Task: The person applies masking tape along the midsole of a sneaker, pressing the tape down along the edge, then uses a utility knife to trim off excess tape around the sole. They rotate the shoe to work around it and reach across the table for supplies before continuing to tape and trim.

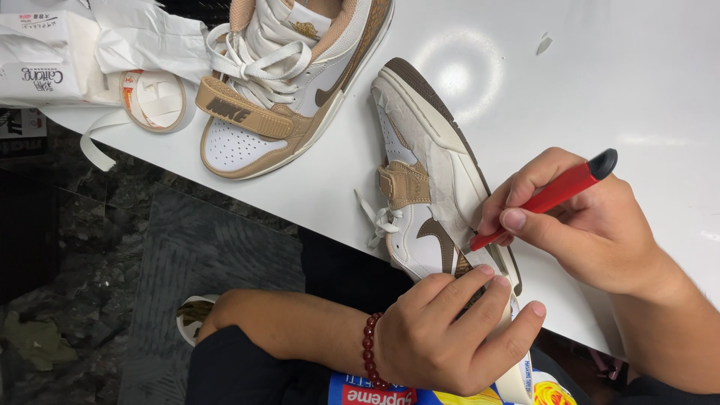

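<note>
1. My left hand (450, 330), red bead bracelet (369, 351) at the wrist, presses curled fingers on the heel of the white-and-tan leather sneaker (427, 187) lying sideways, partly masked with tape.
2. At two o'clock, my right hand (592, 221) pinches a red pen-shaped tool (551, 196), tip on the sole.
3. At eleven o'clock lie the matching sneaker (289, 75) and a roll of masking tape (154, 99).

Your view is brightly and evenly lit from overhead. A round glare spot sits on the glossy white table (637, 90), just beside the taped sneaker (431, 176). Shadows under the hands are soft and short. The floor (112, 247) at your left reads dim. Focus is sharp throughout, without motion blur.
</note>
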